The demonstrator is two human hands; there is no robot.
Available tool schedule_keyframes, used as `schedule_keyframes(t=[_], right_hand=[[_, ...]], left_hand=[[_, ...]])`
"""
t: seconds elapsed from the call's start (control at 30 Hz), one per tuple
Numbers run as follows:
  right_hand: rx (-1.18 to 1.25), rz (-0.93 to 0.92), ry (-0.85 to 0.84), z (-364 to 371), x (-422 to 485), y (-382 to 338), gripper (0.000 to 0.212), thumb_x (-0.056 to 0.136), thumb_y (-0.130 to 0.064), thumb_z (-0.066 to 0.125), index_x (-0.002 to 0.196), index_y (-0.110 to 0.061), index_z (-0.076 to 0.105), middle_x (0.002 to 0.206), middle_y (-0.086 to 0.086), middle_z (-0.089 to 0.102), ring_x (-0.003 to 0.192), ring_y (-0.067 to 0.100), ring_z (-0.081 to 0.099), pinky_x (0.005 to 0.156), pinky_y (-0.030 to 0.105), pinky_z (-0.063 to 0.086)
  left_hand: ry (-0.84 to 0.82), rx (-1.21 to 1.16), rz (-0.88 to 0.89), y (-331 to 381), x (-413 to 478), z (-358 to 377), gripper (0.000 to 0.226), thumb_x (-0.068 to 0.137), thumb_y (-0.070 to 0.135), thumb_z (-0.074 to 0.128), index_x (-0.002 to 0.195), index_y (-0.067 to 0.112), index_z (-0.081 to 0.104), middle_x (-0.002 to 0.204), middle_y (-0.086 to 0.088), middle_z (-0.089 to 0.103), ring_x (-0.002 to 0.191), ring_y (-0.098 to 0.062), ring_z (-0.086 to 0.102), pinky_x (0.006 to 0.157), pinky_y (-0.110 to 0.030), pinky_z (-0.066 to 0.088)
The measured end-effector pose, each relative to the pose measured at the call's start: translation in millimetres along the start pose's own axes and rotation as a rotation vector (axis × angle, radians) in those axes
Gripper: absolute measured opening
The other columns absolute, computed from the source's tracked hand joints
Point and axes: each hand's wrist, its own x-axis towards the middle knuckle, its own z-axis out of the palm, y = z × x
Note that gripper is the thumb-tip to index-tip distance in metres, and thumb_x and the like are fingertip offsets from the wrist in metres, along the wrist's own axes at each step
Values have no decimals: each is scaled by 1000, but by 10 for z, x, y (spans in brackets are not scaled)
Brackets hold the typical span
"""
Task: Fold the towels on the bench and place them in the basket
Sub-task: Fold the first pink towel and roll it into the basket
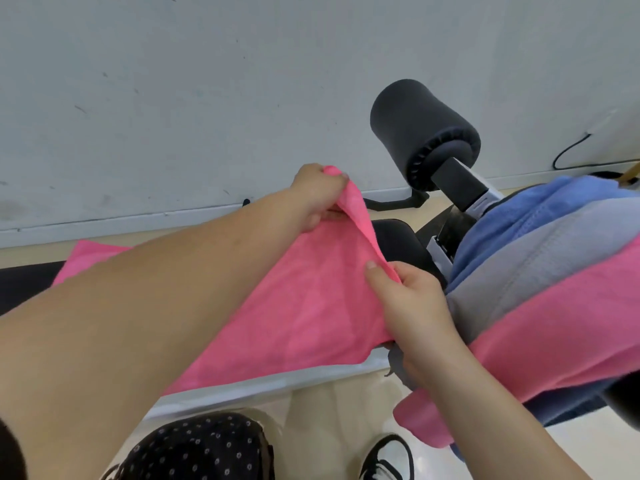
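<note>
Forearms stretched over the bench, left hand and right hand each take a pinching grip on the raised edge of the pink towel spread there, apparently to fold it over.

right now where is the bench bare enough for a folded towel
Bare bench pad shows in a small patch between the pink towel and the towel pile, and a strip left of the pink towel. The pile crowds the right end.

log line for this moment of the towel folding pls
step: folding pink towel on bench | left hand: grips far corner | right hand: pinches near edge | towel pile: at right, unfolded
</note>
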Motion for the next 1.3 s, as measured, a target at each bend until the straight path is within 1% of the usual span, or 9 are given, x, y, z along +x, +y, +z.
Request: schedule_keyframes(t=[0.13, 0.37, 0.6, 0.73, 0.8, 0.97, 1.07, 1.17, 1.3], right_hand=[[-112, -26, -63, 200, -171, -94, 21, 94, -29, 64, 84, -12, 57, 64, 0, 45, 55, 18, 43, 40, 25, 36], [-123, -26, -396, 1007, -611, -306, 37, 98, -38, 64, 68, -19, 53, 65, -1, 31, 61, 18, 29, 55, 24, 30], [-111, -61, -527, 2059, -910, -205, 29, 100, -25, 64, 75, -12, 67, 67, 2, 37, 65, 16, 33, 49, 24, 26], [-73, -51, -571, 2540, -1024, -103, 24, 98, -33, 68, 85, -15, 76, 66, 5, 30, 58, 21, 28, 47, 27, 29], [-78, -51, -569, 2706, -1042, -61, 21, 99, -34, 67, 85, -23, 79, 59, 0, 33, 48, 19, 29, 45, 25, 30], [-82, 7, -751, 2894, -1050, -51, 23, 100, -30, 65, 122, -24, 68, 65, 13, 63, 41, 19, 45, 40, 24, 38], [-186, -65, -681, 2827, -879, -25, 28, 101, -29, 63, 127, -21, 64, 85, 13, 74, 45, 17, 54, 41, 25, 43], [-505, -318, -459, 2587, -559, 11, 22, 100, -28, 63, 117, -19, 74, 90, -7, 73, 67, 3, 63, 62, 13, 46], [-846, -431, -171, 2132, -155, 48, 33, 97, -36, 58, 125, -24, 69, 122, 1, 61, 111, 22, 60, 83, 34, 49]], left_hand=[[143, 34, -64, -76, -126, -486, 19, 99, -1, 52, 85, 10, 57, 74, -10, 63, 51, -18, 64, 46, -29, 58], [258, 33, -183, -88, -441, -1709, 12, 95, 2, 60, 88, 12, 59, 79, -8, 60, 63, -18, 60, 58, -31, 58], [334, 0, -139, -119, -849, -2852, 27, 97, -5, 52, 77, 13, 55, 63, -4, 46, 46, -11, 43, 43, -21, 50], [416, 112, -48, -243, -917, -3351, 22, 97, 0, 54, 94, 14, 70, 81, -9, 64, 62, -19, 59, 62, -32, 56], [467, 137, -13, -299, -885, -3553, 21, 98, 5, 55, 96, 18, 72, 86, -7, 68, 65, -18, 62, 60, -30, 54], [549, 246, -40, -564, -776, -3910, 24, 99, 14, 62, 123, 15, 66, 110, -12, 67, 83, -27, 69, 56, -31, 54], [548, 376, -107, -746, -863, -4001, 49, 95, 13, 64, 142, 11, 52, 121, -15, 64, 99, -31, 69, 69, -37, 59], [522, 451, -76, -872, -1074, -3930, 43, 91, 16, 66, 133, 12, 58, 111, -6, 66, 101, -26, 68, 90, -44, 61], [428, 703, -61, -1080, -1399, -3766, 22, 87, 22, 65, 109, 18, 68, 106, 2, 67, 100, -19, 65, 90, -41, 58]])
